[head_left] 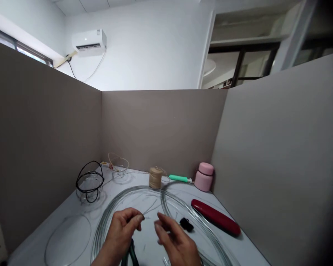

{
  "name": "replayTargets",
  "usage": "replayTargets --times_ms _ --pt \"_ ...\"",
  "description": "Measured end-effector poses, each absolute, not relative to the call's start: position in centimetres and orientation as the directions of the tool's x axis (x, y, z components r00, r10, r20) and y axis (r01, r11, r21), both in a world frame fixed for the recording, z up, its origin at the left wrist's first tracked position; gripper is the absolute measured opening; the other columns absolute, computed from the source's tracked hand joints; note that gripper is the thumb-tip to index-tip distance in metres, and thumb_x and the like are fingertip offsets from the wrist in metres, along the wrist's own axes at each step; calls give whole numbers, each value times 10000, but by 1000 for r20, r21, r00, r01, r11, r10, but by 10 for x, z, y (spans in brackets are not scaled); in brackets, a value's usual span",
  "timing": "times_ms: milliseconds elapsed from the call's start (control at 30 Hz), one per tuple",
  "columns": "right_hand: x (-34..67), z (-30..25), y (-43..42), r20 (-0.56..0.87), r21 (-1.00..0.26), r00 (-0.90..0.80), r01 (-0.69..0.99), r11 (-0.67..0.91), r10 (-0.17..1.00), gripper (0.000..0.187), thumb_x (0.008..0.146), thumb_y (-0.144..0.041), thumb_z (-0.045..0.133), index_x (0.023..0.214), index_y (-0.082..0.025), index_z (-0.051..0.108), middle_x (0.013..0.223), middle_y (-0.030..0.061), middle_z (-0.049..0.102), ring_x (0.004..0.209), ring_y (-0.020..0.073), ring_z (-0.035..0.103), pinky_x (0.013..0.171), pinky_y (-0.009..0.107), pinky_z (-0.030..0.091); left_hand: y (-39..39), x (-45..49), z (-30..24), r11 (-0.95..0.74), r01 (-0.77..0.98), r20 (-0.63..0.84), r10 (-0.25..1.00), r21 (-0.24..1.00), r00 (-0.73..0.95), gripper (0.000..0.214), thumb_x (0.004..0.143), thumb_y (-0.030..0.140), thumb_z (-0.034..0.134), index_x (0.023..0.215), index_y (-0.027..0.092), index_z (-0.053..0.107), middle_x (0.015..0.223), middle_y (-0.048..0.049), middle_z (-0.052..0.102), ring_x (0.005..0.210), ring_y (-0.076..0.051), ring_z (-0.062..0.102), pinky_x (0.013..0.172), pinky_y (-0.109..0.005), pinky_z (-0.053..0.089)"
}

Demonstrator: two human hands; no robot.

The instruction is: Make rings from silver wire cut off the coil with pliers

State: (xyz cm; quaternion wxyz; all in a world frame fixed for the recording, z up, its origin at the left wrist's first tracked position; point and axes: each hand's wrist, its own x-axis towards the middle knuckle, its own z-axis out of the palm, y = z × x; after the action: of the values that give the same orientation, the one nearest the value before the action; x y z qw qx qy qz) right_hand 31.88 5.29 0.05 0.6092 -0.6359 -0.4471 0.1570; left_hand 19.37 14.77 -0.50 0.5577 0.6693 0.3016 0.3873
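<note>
My left hand (124, 229) is closed in a pinch, thumb against index finger. From its fingertips thin wire (151, 208) seems to stick out up and to the right. My right hand (179, 242) is a short way to the right, thumb and fingers apart, with nothing visible between them. Both hands are over a large coil of silvery wire (111, 204) lying on the white table (152, 240). Dark green handles of a hand tool (131, 255) show below and beside my left hand; its head is hidden. A small black object (186, 224) rests beyond my right hand.
Left stand a black wire frame (90, 181) and a wire ring (68, 240). A twine spool (155, 178), a green-barrelled tool (179, 178) and a pink jar (204, 177) line the back. A red elongated case (216, 218) lies right. Grey partitions (163, 127) surround the table.
</note>
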Motion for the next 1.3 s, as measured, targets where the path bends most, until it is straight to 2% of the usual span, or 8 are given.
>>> replayTargets --times_ms 133,267,433,600,733,900,1067,1300 --pt "311 -6 81 273 -960 497 198 198 824 366 661 -436 617 889 -149 630 683 36 628 539 138 535 544 259 474 139 201 -9 -70 -84 105 827 994 552 323 640 459 555 521 160 531 469 31 401 439 -81 279 445 -222 237" --pt "316 -7 90 302 -952 464 194 237 833 272 661 -375 640 805 -145 647 602 18 603 492 119 508 489 247 453 145 199 -14 -52 -81 90 809 995 580 341 632 467 566 509 151 521 453 39 378 438 -75 269 444 -220 212" --pt "327 -9 90 319 -947 332 158 281 888 241 662 -319 653 841 -158 640 607 22 618 537 137 555 459 239 449 149 194 -18 6 -97 58 761 995 646 328 672 432 559 568 122 537 466 41 390 449 -64 250 446 -218 167" --pt "337 2 89 210 -976 171 -13 216 962 204 614 -250 695 793 -167 646 579 20 651 504 129 581 423 213 442 149 193 -24 172 -153 -2 673 973 740 278 663 381 585 609 110 549 475 23 449 416 -52 259 421 -219 141" --pt "342 7 87 183 -978 125 -79 194 975 144 599 -208 704 718 -164 638 551 18 656 451 117 572 408 205 439 148 196 -29 260 -188 -5 598 947 802 274 649 381 607 639 112 552 475 21 471 379 -41 256 397 -212 139" --pt "340 4 87 215 -972 201 -53 230 956 105 634 -222 682 685 -164 611 537 -2 619 488 122 577 422 205 440 146 199 -27 124 -165 42 665 978 746 331 671 452 572 613 132 513 460 40 426 390 -45 234 405 -211 147" --pt "330 0 87 265 -963 340 51 264 902 124 648 -256 674 675 -156 605 537 -9 586 489 111 549 460 217 448 143 199 -25 -105 -92 139 788 990 600 359 702 478 522 576 143 506 518 17 451 507 -91 345 502 -222 263" --pt "321 -2 88 304 -953 441 135 273 844 143 649 -288 668 645 -157 611 515 -8 577 463 105 524 460 220 439 143 198 -27 -105 -82 134 806 991 577 354 700 474 522 569 146 496 526 12 457 531 -103 372 522 -228 278"
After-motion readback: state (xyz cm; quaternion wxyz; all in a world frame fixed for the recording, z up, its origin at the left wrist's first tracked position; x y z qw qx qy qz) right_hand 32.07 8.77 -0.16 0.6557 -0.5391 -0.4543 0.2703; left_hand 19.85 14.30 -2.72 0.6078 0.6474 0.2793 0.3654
